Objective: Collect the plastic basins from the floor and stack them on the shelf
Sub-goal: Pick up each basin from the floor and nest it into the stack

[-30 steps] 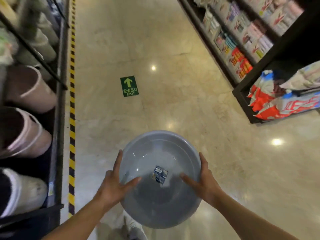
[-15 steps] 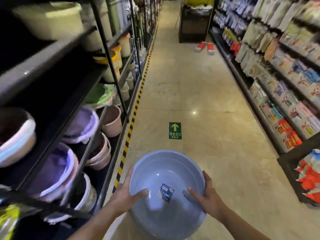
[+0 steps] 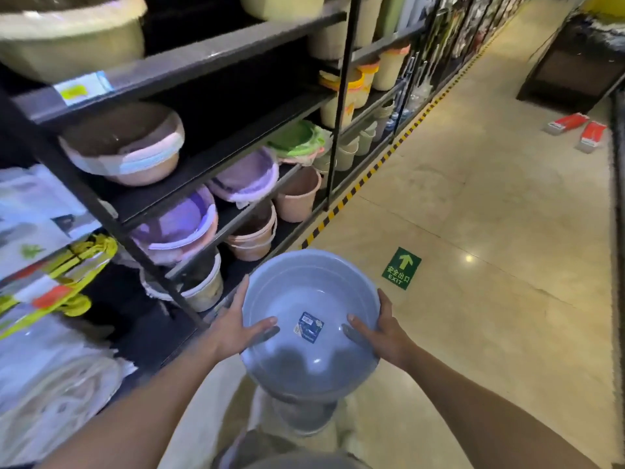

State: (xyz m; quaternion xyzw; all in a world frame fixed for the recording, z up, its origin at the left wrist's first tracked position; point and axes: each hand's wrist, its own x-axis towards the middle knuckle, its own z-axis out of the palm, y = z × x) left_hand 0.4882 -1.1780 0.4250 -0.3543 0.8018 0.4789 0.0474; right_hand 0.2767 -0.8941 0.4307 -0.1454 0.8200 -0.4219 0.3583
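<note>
Beside the black shelf [image 3: 216, 59], a grey plastic basin [image 3: 309, 299] sits between left hand [image 3: 236, 330] and right hand [image 3: 385, 333], both clasping its rim.

Glossy beige tile floor [image 3: 473, 204], green exit sticker [image 3: 401, 268], yellow-blk hazard tape [image 3: 351, 194], dim aisle

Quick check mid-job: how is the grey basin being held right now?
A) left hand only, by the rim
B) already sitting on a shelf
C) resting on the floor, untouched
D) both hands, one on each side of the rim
D: the left hand and right hand grip opposite sides of the grey basin, thumbs inside, above the floor.
</note>
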